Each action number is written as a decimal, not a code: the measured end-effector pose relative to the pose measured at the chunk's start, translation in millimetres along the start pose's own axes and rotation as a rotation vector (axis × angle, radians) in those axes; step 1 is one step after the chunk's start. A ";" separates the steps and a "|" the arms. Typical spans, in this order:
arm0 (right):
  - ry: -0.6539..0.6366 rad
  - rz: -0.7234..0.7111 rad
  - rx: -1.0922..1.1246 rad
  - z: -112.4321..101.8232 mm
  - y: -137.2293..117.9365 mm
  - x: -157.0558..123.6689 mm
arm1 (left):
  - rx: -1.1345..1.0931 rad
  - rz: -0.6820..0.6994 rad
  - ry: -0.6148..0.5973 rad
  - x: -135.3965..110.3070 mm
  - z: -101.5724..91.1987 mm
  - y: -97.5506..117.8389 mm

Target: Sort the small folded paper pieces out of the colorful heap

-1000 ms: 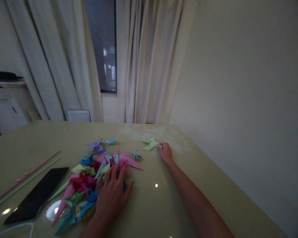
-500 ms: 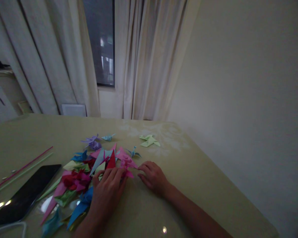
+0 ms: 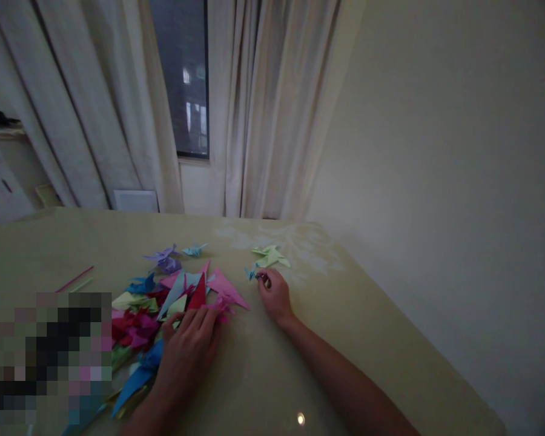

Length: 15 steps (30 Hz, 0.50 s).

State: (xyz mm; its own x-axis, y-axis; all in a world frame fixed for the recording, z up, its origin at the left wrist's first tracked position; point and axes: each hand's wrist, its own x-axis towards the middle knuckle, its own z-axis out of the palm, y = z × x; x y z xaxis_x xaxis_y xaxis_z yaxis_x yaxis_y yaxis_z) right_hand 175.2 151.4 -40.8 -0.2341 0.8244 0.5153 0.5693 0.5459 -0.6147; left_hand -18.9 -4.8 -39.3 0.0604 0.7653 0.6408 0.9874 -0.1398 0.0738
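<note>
Folded paper cranes in many colours lie heaped on the table. My left hand (image 3: 188, 345) rests on the near right edge of this heap, its fingers stretched out beside a red folded paper piece (image 3: 198, 295) and a pink paper crane (image 3: 227, 289). What lies under its fingertips is hidden. Away from the heap, my right hand (image 3: 275, 295) pinches a small blue paper crane (image 3: 251, 274) between thumb and fingers. Just behind that crane lies a light green paper crane (image 3: 270, 256).
Purple folded paper (image 3: 166, 260) and a small light blue crane (image 3: 194, 250) lie at the back of the heap. A thin pink stick (image 3: 75, 278) is on the left. Pixelation covers the lower left. The wall (image 3: 436, 181) borders the table's right side.
My right hand has moved up and away from the pink crane and taken hold of the small blue crane, which is shifted and turned. My left hand stays on the heap.
</note>
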 end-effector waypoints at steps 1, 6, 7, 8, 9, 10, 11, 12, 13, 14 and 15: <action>0.030 -0.004 0.028 -6.9 3.5 -4.8 | -0.003 0.010 -0.003 -0.6 0.0 -0.6; 0.098 -0.109 -0.068 -49.5 26.0 -30.9 | -0.015 0.048 0.004 -4.8 4.4 -5.3; 0.122 -0.124 -0.107 -56.8 29.3 -34.0 | -0.022 0.062 0.004 -5.5 5.2 -5.8; 0.143 -0.141 -0.148 -63.0 31.6 -35.7 | -0.029 0.069 0.001 -6.0 5.7 -6.1; 0.158 -0.163 -0.193 -68.1 32.9 -36.1 | -0.035 0.066 0.001 -6.3 5.6 -6.2; 0.165 -0.191 -0.246 -72.2 33.4 -35.4 | -0.042 0.059 0.002 -6.2 5.0 -6.1; 0.165 -0.220 -0.305 -75.6 33.2 -34.0 | -0.049 0.053 0.007 -5.8 4.1 -6.0; 0.160 -0.245 -0.369 -78.7 32.7 -32.0 | -0.057 0.046 0.013 -5.0 2.8 -6.0; 0.152 -0.263 -0.436 -81.7 32.3 -29.8 | -0.067 0.041 0.021 -4.1 1.4 -6.1; 0.135 -0.276 -0.500 -85.0 32.0 -27.7 | -0.079 0.041 0.033 -3.1 0.1 -6.1; 0.107 -0.287 -0.556 -88.5 32.0 -25.9 | -0.092 0.038 0.043 -2.1 -1.2 -6.0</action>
State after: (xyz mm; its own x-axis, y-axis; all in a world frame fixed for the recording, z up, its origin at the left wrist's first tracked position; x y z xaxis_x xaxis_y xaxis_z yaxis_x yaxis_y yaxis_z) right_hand 269.3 134.3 -21.0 -0.3742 0.6218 0.6880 0.8266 0.5600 -0.0565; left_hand -25.1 -6.3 -40.2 0.0897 0.7313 0.6762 0.9667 -0.2272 0.1175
